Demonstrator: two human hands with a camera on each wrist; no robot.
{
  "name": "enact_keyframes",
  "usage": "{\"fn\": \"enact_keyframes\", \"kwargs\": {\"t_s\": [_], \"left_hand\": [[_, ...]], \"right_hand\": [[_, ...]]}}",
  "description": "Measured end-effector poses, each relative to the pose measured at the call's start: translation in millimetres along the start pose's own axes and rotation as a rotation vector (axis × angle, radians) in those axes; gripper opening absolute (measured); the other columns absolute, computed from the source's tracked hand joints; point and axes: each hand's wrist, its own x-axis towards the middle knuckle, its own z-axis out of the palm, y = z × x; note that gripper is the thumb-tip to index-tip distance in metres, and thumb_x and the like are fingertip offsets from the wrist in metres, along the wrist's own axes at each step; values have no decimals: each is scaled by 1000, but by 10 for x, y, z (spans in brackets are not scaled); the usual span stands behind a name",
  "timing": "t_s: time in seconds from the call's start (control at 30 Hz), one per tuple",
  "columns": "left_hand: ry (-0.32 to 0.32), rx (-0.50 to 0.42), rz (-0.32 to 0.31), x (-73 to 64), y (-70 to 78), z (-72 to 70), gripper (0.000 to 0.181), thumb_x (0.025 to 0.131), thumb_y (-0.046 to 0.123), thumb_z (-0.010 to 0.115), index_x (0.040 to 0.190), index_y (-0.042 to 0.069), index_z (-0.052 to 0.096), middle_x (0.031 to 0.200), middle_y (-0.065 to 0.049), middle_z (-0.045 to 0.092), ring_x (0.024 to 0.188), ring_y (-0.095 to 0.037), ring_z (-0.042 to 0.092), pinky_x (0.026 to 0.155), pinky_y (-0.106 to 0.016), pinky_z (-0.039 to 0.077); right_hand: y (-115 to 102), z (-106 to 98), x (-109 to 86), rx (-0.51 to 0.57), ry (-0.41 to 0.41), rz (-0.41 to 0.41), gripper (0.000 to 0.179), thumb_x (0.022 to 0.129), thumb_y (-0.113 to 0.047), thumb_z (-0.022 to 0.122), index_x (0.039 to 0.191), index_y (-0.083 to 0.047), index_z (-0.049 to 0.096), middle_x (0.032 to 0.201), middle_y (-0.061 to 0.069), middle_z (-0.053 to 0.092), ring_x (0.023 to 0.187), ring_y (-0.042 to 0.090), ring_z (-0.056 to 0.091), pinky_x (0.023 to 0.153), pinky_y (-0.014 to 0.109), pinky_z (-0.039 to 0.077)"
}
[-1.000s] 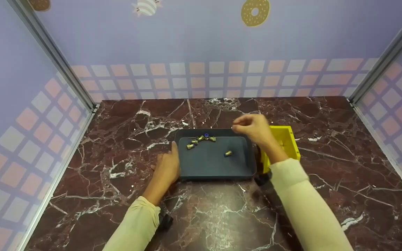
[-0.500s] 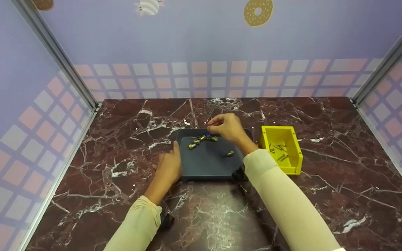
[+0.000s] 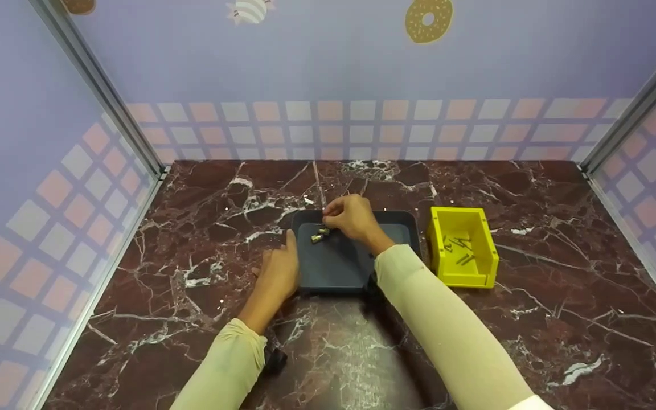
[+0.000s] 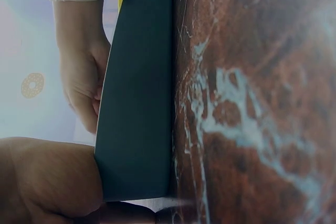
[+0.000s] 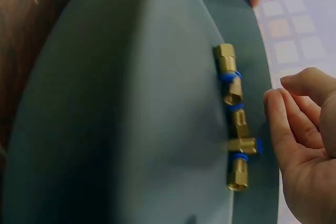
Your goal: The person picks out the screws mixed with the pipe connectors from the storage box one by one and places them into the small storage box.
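Observation:
My left hand (image 3: 278, 267) grips the left side of a dark grey tray (image 3: 328, 273), its thumb along the rim. In the left wrist view the fingers are mostly hidden at the tray's corner. My right hand (image 3: 353, 216) is at the tray's back rim. In the right wrist view its thumb and bent fingers come close together, with nothing visible between them. Beside it, several brass fittings (image 5: 239, 121) with blue rings lie in a row along the tray's back side. The head view shows only a couple of fittings (image 3: 319, 235); the hand and arm hide the rest.
A yellow bin (image 3: 467, 281) stands close to the tray's right side, with several screws (image 3: 459, 244) in it. Everything rests on a dark red marbled table (image 3: 533, 245). Patterned wall panels (image 3: 356, 68) close off the back and both sides.
My right hand has moved left from beside the yellow bin to the tray's back left, now beside the fittings. This uncovers the bin and its screws. My left hand stays at the tray.

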Motion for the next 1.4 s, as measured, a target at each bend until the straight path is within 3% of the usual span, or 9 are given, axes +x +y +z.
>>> {"fn": "enact_keyframes", "kwargs": {"t_s": [0.2,0.43,0.67,0.8,1.03,1.4], "left_hand": [[2,-56,-13,-3,10,20,74,87,4,53,150,12,15,134,-20,52,122,-51,40,87,-80,26],[-11,-107,-35,8,11,14,66,95,5,43,151,16,11,132,-22,52,125,-50,37,91,-80,20],[-12,-75,-18,13,0,15,76,87,5,54,151,13,13,135,-21,51,125,-51,37,89,-80,22],[-10,-67,-18,6,-5,10,80,85,5,58,151,13,12,136,-20,50,125,-51,37,89,-80,23],[-1,38,28,-12,-6,-10,85,80,7,60,150,8,13,132,-20,53,120,-49,44,83,-76,36],[23,19,26,-11,-23,7,79,83,7,58,150,8,15,131,-21,54,118,-49,45,81,-77,35]], "right_hand": [[9,123,13,-74,-24,-27,13,74,-12,71,87,-11,75,79,-2,73,69,6,67,66,21,54],[-24,173,18,-159,-15,-49,14,76,-8,69,89,-9,74,82,1,73,71,9,68,65,24,55],[-51,185,20,-216,-56,-32,16,76,-8,70,91,-11,74,85,1,73,77,11,68,68,26,55],[-74,159,18,-195,-77,-22,14,71,-10,72,84,-13,76,79,-3,73,71,10,67,66,25,55],[-70,110,30,-110,22,-11,13,73,-10,72,85,-12,76,78,-2,73,71,9,68,68,25,54],[-10,175,31,-165,-41,-53,20,72,-4,71,92,-7,74,87,3,74,82,12,69,73,26,55]]}}
